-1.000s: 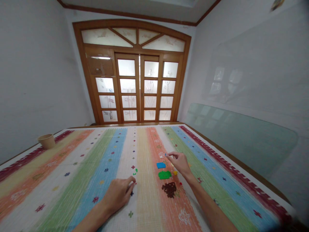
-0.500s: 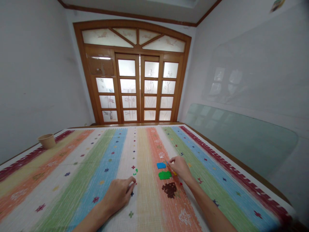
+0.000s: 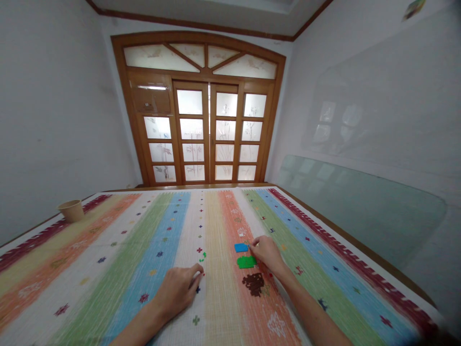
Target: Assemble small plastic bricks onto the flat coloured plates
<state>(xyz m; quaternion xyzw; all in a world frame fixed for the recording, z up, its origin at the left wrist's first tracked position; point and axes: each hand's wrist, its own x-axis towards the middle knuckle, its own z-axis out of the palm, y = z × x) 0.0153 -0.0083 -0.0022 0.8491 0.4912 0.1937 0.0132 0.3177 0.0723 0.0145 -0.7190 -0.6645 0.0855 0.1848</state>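
My left hand rests low over the striped cloth, thumb and index finger pinched together. A tiny red spot shows at its fingertips; what they hold is too small to name. Just beyond lie small curved green pieces. My right hand is closed in a pinch at the right edge of a flat blue block of small pieces. Whatever is between its fingertips is hidden. Nearer to me are a flat green block of small pieces and a loose heap of small brown pieces.
A striped, patterned tablecloth covers the table. A tan paper cup stands near the left edge. Small red bits lie beside my right wrist. Wooden glazed doors rise behind the table, and a glass panel leans along the right wall.
My right hand has shifted slightly down, its fingertips now closer to the blue block's edge. My left hand stays almost still. The whole view has moved very slightly.
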